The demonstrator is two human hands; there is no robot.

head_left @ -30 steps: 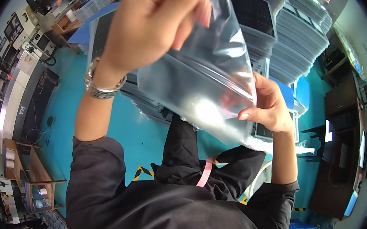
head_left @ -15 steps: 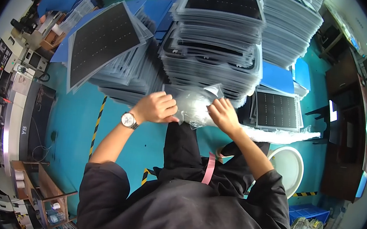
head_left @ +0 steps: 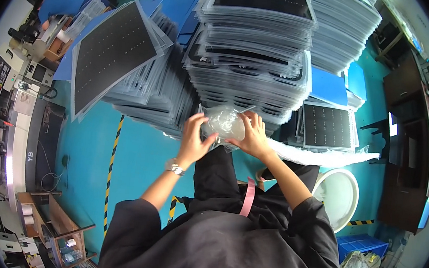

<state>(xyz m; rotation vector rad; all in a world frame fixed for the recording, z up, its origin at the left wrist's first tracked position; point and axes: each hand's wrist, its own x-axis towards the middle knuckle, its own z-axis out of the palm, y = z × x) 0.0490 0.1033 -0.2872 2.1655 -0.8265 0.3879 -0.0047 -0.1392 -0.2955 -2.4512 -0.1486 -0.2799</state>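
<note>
A crinkled clear plastic bag (head_left: 224,124), rounded and shiny, is between my two hands over my lap; its contents cannot be made out through the glare. My left hand (head_left: 197,138), with a watch on the wrist, grips the left side of the bag, thumb apart from the fingers. On its right side my right hand (head_left: 254,135) holds the bag with bent fingers, thumb underneath. Just beyond stands a tall stack of clear plastic sheets (head_left: 246,80) with black panels among them. A long bundle of white translucent plastic (head_left: 322,157) stretches out to the right of my right forearm.
At the left leans another stack topped by a black panel (head_left: 116,53). Smaller panels (head_left: 328,127) lie at the right, near a round white bin (head_left: 337,199). A person in blue (head_left: 66,3) bends over a bench at the far left. Cabinets (head_left: 404,143) line the right.
My left hand has turned and opened its thumb away from the fingers, now lying along the bag's side. The bag looks rounder and more bunched. My right hand has shifted slightly left.
</note>
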